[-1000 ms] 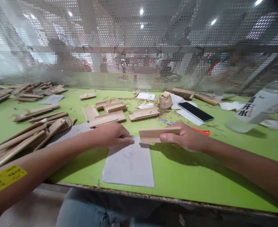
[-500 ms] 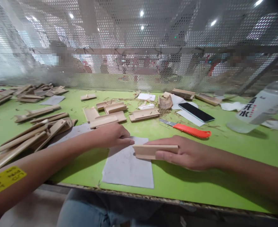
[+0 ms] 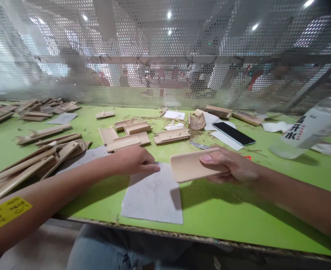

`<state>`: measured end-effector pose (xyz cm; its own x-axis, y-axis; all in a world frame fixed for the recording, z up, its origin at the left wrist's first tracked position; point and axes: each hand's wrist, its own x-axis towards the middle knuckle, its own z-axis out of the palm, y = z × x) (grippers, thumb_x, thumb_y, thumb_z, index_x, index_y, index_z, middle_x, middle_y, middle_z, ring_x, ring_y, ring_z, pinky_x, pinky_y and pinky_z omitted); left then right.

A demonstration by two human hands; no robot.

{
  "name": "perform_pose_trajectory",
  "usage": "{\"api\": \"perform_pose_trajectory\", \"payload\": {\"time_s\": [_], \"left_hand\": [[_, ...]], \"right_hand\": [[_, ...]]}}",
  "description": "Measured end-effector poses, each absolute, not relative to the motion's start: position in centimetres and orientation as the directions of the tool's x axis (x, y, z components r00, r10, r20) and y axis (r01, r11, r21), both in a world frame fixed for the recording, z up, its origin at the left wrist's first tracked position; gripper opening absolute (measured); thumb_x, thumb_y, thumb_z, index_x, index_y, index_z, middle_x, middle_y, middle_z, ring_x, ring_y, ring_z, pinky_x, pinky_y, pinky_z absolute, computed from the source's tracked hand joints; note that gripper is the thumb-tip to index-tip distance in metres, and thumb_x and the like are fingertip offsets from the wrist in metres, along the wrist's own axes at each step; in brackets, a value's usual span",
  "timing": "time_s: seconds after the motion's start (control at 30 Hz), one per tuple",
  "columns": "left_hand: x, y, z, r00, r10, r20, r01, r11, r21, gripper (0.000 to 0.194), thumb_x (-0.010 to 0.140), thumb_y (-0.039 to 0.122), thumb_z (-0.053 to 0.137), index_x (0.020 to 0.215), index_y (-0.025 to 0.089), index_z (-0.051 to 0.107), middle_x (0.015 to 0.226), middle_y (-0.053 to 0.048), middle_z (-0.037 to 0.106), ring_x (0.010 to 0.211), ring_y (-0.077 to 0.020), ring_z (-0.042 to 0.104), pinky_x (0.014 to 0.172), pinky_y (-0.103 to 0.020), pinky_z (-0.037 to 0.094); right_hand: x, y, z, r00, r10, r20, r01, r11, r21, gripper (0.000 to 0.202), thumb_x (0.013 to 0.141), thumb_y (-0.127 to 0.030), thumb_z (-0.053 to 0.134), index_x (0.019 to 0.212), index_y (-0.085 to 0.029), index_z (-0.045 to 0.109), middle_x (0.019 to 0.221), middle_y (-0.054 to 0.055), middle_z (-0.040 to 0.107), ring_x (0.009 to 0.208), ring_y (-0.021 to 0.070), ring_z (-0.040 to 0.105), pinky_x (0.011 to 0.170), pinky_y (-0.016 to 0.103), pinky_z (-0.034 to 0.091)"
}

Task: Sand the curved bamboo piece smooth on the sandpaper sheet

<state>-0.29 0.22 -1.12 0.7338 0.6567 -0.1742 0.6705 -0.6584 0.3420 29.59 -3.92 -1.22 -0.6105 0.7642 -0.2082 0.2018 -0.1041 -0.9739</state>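
My right hand [image 3: 229, 163] grips a split bamboo piece [image 3: 192, 165], thumb on its hollow inner face and fingers underneath. The piece is raised above the table, tilted so the smooth trough faces me, and its shadow falls below. My left hand [image 3: 143, 160] is curled closed, its knuckles and thumb resting on the upper left corner of a pale, smudged paper sheet [image 3: 152, 200]. Nothing shows in its fingers. Just beyond my right hand lies a knife [image 3: 198, 145], its blade showing while most of the orange handle is hidden.
Several bamboo pieces [image 3: 128, 142] lie ahead, with a heap [image 3: 45, 161] at left. A phone [image 3: 234, 133] rests on paper at right, near a plastic bottle [image 3: 309, 127]. Shavings litter the green table [image 3: 255, 225]. A perforated metal screen [image 3: 165, 82] rises behind.
My right hand has lifted the bamboo piece off the paper sheet, moved it slightly right and turned its hollow face toward me. It now covers most of the knife handle. My left hand stays put.
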Motion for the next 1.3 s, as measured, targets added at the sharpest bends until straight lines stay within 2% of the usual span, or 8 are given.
{"api": "perform_pose_trajectory", "payload": {"time_s": [0.13, 0.23, 0.37, 0.57, 0.73, 0.9, 1.1, 1.3], "left_hand": [[-0.2, 0.1, -0.9, 0.721, 0.669, -0.179, 0.684, -0.647, 0.337, 0.049, 0.098, 0.053, 0.046, 0.063, 0.018, 0.052, 0.054, 0.002, 0.047, 0.049, -0.0098, 0.038, 0.05, -0.029, 0.021], [-0.1, 0.1, -0.8, 0.696, 0.69, -0.197, 0.711, -0.624, 0.324, 0.051, 0.097, 0.057, 0.047, 0.064, 0.019, 0.055, 0.054, 0.003, 0.047, 0.049, -0.0099, 0.037, 0.05, -0.029, 0.021], [-0.1, 0.2, -0.9, 0.722, 0.67, -0.174, 0.682, -0.644, 0.347, 0.05, 0.097, 0.054, 0.048, 0.062, 0.018, 0.052, 0.053, 0.003, 0.044, 0.048, -0.0096, 0.035, 0.05, -0.029, 0.02], [-0.3, 0.3, -1.3, 0.736, 0.659, -0.155, 0.661, -0.651, 0.374, 0.051, 0.097, 0.056, 0.049, 0.061, 0.019, 0.049, 0.051, 0.004, 0.041, 0.047, -0.0095, 0.033, 0.051, -0.03, 0.018], [-0.2, 0.3, -1.2, 0.742, 0.649, -0.171, 0.659, -0.656, 0.369, 0.049, 0.097, 0.052, 0.05, 0.062, 0.019, 0.049, 0.051, 0.004, 0.042, 0.047, -0.0094, 0.032, 0.051, -0.03, 0.018], [0.1, 0.0, -1.0, 0.716, 0.674, -0.18, 0.687, -0.635, 0.354, 0.051, 0.097, 0.056, 0.049, 0.062, 0.019, 0.048, 0.053, 0.004, 0.041, 0.048, -0.0096, 0.033, 0.051, -0.03, 0.02], [0.1, -0.1, -0.8, 0.726, 0.659, -0.197, 0.679, -0.641, 0.359, 0.049, 0.096, 0.053, 0.051, 0.062, 0.019, 0.048, 0.052, 0.004, 0.041, 0.049, -0.0094, 0.033, 0.05, -0.03, 0.019], [0.0, 0.0, -1.0, 0.726, 0.665, -0.174, 0.675, -0.642, 0.363, 0.051, 0.097, 0.055, 0.05, 0.061, 0.019, 0.047, 0.053, 0.004, 0.04, 0.048, -0.0097, 0.033, 0.051, -0.03, 0.019]], "right_hand": [[29.1, -4.1, -1.3, -0.604, 0.783, -0.147, 0.411, 0.149, -0.899, 0.048, 0.092, -0.061, 0.061, 0.067, -0.021, 0.052, 0.055, -0.006, 0.039, 0.046, 0.0093, 0.031, 0.045, 0.026, 0.023], [28.5, -4.9, -1.5, -0.688, 0.724, -0.045, 0.571, 0.502, -0.65, 0.035, 0.102, -0.046, 0.052, 0.109, -0.018, 0.072, 0.076, 0.003, 0.067, 0.062, 0.0148, 0.053, 0.056, 0.027, 0.035], [27.8, -6.1, -1.5, -0.811, 0.585, -0.008, 0.524, 0.72, -0.454, 0.052, 0.104, -0.031, 0.043, 0.155, -0.022, 0.048, 0.1, 0.007, 0.078, 0.061, 0.0164, 0.057, 0.061, 0.03, 0.037], [27.6, -5.4, -1.3, -0.755, 0.655, -0.013, 0.603, 0.687, -0.406, 0.057, 0.106, -0.032, 0.039, 0.161, -0.019, 0.04, 0.091, 0.007, 0.077, 0.058, 0.0165, 0.056, 0.06, 0.029, 0.037], [27.7, -5.7, -1.3, -0.815, 0.578, -0.049, 0.531, 0.71, -0.461, 0.056, 0.107, -0.034, 0.04, 0.161, -0.02, 0.042, 0.072, 0.001, 0.072, 0.05, 0.0145, 0.048, 0.056, 0.028, 0.033], [28.3, -5.6, -1.7, -0.771, 0.636, 0.03, 0.561, 0.701, -0.439, 0.051, 0.106, -0.034, 0.043, 0.154, -0.021, 0.051, 0.106, 0.009, 0.078, 0.074, 0.0189, 0.065, 0.067, 0.028, 0.042], [28.0, -6.0, -1.0, -0.846, 0.533, 0.001, 0.471, 0.749, -0.467, 0.047, 0.104, -0.03, 0.043, 0.148, -0.022, 0.057, 0.083, 0.004, 0.077, 0.054, 0.0142, 0.053, 0.055, 0.027, 0.035], [28.4, -5.0, -1.7, -0.765, 0.637, 0.095, 0.561, 0.731, -0.387, 0.05, 0.102, -0.029, 0.044, 0.149, -0.019, 0.058, 0.088, 0.007, 0.077, 0.061, 0.0163, 0.058, 0.059, 0.027, 0.038]]}}
